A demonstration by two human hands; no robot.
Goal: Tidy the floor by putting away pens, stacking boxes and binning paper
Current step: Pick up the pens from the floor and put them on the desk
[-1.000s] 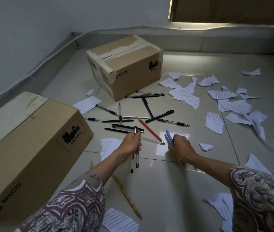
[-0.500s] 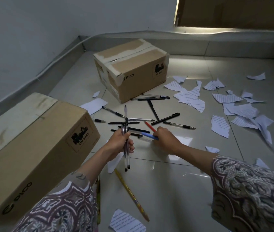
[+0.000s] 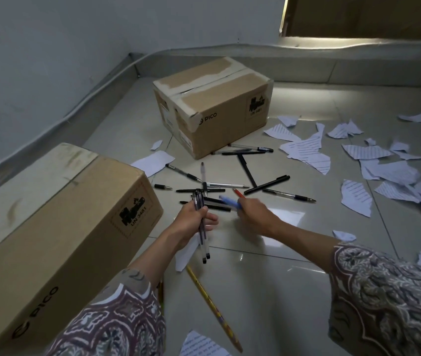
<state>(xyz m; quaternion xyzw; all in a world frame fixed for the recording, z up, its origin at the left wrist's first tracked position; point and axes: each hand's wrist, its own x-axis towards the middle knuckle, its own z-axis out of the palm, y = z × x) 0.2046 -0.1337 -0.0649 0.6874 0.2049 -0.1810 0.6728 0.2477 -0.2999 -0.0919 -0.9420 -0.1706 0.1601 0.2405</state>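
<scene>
Our left hand (image 3: 194, 222) grips a bundle of pens (image 3: 201, 227) upright; our right hand (image 3: 254, 209) pinches a blue pen (image 3: 230, 202) just beside the loose pens (image 3: 253, 176) scattered on the floor (image 3: 268, 278).

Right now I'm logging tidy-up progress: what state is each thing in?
Left hand: grips pens.
Bundle: held, tips down.
Right hand: holds blue pen.
Near box: closed, unstacked.
Far box: closed, tape torn.
Loose pens: on floor.
Paper scraps: torn, scattered.
</scene>
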